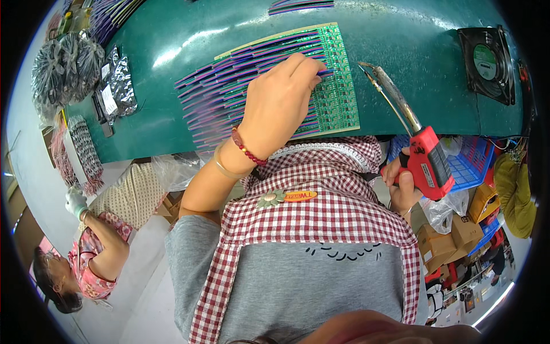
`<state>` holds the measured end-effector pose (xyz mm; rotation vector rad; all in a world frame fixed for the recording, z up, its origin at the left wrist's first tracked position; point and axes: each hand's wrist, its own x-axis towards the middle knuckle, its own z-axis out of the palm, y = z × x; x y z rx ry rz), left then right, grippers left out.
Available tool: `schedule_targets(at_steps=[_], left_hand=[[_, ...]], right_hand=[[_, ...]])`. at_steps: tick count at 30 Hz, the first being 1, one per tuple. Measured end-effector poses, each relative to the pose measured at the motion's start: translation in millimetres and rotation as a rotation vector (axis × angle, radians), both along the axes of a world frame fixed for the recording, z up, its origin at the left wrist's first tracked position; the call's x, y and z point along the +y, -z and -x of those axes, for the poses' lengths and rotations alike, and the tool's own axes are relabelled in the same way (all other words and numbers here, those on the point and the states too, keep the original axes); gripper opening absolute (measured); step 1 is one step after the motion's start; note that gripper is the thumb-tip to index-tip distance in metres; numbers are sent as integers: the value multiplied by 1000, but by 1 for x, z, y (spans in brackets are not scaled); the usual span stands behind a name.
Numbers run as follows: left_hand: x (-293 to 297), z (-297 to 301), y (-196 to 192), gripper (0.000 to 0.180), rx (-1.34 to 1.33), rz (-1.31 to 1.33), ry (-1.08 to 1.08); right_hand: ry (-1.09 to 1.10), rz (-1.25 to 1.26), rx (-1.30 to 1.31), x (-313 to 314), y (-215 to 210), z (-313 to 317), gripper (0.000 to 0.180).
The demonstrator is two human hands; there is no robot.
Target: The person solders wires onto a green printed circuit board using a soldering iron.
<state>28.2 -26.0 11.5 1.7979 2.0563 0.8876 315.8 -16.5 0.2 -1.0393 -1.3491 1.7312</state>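
Note:
A green circuit board panel [337, 92] lies on the bench, its left part covered by rows of thin blue, purple and pink ribbon wires [229, 80]. My left hand [286, 94] reaches over it, thumb and fingers pinched on the end of a ribbon wire [325, 73] close to the board's small parts. My right hand [402, 183] is wrapped round the handle of a red and black soldering gun [429, 163]. The gun points up and to the left, its tip just right of the panel and apart from it. A thin metal tube runs alongside its barrel.
A black fan [487, 64] stands at the bench's right end. Bagged cables [67, 71], a silver bag [117, 86] and wire bundles [86, 152] lie at the left. A co-worker [86, 252] is at lower left. A blue crate [467, 163] and cardboard boxes [447, 241] stand below right.

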Motion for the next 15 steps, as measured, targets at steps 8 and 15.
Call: schedule_targets(at_steps=[8, 15], left_hand=[[-2, 1, 10, 13, 7, 15, -10], [-1, 3, 12, 13, -55, 21, -9]], right_hand=[[2, 39, -4, -1, 4, -1, 53], [-67, 102, -80, -6, 4, -1, 55]])
